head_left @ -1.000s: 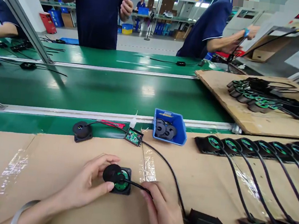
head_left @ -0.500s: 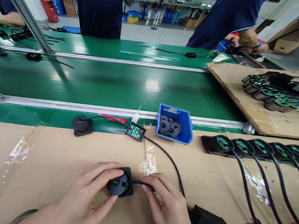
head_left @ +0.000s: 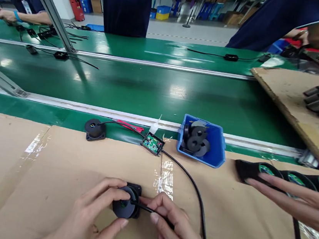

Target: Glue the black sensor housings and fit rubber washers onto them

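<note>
My left hand (head_left: 92, 214) is closed round a small black square unit with a round black cover (head_left: 125, 206), pressing it on the cardboard-covered bench (head_left: 54, 168). My right hand (head_left: 176, 234) pinches the thin black cable (head_left: 151, 210) that leaves the unit's right side. Behind them lie a second black round unit (head_left: 95, 129) and a small green circuit board (head_left: 153, 143) joined by a wire. A blue bin (head_left: 216, 151) holding black round covers stands just right of the board.
Another person's fingers (head_left: 292, 198) reach in from the right over a row of black and green units (head_left: 280, 175). A green conveyor belt (head_left: 151, 89) runs across behind. A cardboard sheet (head_left: 290, 93) with more units lies at the far right. People stand beyond the belt.
The round cover has gone from lifted beside the green inside to seated over the unit. The view has shifted right and down. Another person's hand has entered from the right.
</note>
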Available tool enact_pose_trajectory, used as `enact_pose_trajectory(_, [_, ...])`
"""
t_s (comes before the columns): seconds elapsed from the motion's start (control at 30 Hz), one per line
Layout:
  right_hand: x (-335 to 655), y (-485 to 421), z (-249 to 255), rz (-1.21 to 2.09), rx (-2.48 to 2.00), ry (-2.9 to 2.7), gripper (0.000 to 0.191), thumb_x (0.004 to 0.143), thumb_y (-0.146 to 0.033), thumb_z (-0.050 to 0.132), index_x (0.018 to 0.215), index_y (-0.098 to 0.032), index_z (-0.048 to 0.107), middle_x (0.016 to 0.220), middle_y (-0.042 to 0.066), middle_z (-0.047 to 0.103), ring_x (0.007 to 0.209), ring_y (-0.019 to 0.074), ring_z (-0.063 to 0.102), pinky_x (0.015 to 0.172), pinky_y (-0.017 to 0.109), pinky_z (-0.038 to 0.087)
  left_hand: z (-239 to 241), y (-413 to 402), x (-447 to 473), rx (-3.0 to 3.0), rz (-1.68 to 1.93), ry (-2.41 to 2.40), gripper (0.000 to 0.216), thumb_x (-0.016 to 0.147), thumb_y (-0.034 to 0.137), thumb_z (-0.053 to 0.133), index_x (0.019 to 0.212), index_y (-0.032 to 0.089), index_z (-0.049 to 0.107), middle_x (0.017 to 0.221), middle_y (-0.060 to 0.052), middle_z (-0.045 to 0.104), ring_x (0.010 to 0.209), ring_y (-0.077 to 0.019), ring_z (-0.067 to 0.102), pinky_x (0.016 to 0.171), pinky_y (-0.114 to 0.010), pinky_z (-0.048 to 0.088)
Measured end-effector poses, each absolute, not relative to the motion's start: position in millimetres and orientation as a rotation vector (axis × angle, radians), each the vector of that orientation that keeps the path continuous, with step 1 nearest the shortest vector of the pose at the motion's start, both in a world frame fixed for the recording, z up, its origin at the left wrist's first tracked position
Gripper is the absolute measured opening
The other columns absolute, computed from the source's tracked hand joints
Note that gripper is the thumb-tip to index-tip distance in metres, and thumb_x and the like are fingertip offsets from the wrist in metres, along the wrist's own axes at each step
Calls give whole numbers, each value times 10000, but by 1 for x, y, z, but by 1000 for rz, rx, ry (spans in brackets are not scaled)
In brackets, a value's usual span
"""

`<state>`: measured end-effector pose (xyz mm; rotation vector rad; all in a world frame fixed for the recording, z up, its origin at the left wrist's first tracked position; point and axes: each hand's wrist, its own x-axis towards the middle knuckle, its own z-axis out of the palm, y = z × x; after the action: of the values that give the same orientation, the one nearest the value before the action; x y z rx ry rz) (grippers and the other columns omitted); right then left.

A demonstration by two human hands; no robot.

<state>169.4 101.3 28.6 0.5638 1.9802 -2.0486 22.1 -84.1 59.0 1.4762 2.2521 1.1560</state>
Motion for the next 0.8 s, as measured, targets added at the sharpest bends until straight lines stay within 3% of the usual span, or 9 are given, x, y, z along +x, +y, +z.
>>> enact_pose_trajectory(0.07, [172,100,24,-2048,537,2001,366,1009,-559,414,900,-214,464,1115,84,683,550,68,409,540,205,396,62,-85,22,1487,1116,2241,291,883,127,605,1153,238,605,1205,-65,666,1111,-158,686,901,-209,600])
enact_pose_trajectory(0.2, [177,97,13,-2065,463,2060,283,1033,-480,398,947,-228,492,1153,94,694,634,107,556,511,194,429,62,-87,18,1661,1065,2225,233,906,84,599,1097,209,646,1244,-96,656,1164,-194,650,967,-285,591])
enact_pose_trajectory(0.3, [179,96,12,-2069,456,2138,220,1040,-412,406,979,-236,522,1160,77,701,650,111,597,539,195,478,61,-86,15,1789,1066,2194,202,932,68,580,1059,192,677,1275,-120,642,1159,-217,635,934,-319,611])
enact_pose_trajectory(0.37, [179,97,16,-2053,458,2202,173,1038,-363,423,988,-242,536,1115,49,717,665,107,622,639,207,535,61,-86,14,1824,1023,2189,185,941,78,584,1040,189,693,1281,-127,645,1159,-230,628,913,-335,624])
enact_pose_trajectory(0.5, [179,96,23,-1989,434,2369,129,1019,-261,471,989,-239,595,1036,20,738,948,132,709,893,221,546,64,-85,12,1874,954,2198,172,954,111,592,1041,198,712,1266,-132,657,1149,-250,617,876,-364,642])
enact_pose_trajectory(0.8, [179,94,25,-1847,394,2806,153,954,-119,546,997,-244,622,909,-28,722,810,81,713,753,112,538,54,-89,11,1845,1036,2134,208,932,100,636,1092,205,716,1313,-124,638,1180,-245,578,897,-363,623])
